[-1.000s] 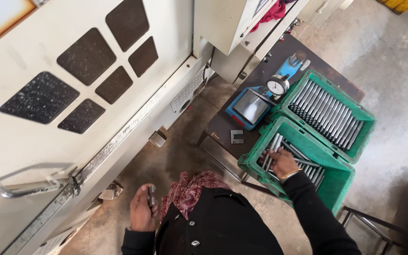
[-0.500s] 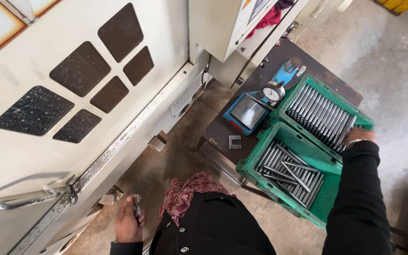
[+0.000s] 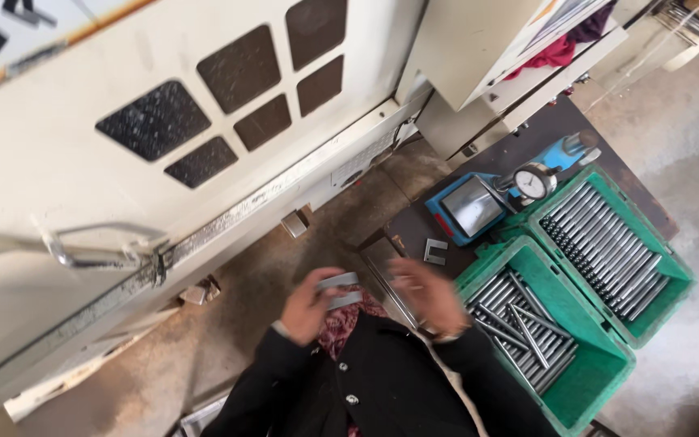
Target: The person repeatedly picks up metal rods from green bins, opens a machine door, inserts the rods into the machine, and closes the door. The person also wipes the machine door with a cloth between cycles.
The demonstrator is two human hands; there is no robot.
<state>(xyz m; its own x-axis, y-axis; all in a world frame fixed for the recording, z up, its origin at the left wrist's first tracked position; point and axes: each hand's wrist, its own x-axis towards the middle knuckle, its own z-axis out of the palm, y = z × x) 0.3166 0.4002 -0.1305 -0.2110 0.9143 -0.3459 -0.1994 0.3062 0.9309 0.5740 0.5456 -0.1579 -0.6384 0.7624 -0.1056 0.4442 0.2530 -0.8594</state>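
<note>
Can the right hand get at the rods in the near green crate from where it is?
Probably yes. The right hand is blurred, raised just beside the near green crate; the crate is open-topped, and the rods lie loose and uncovered, with nothing between hand and rods.

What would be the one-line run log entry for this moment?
left hand: holds metal rods | right hand: empty, blurred, beside rods | near crate: loose rods | far crate: rods in row
</note>
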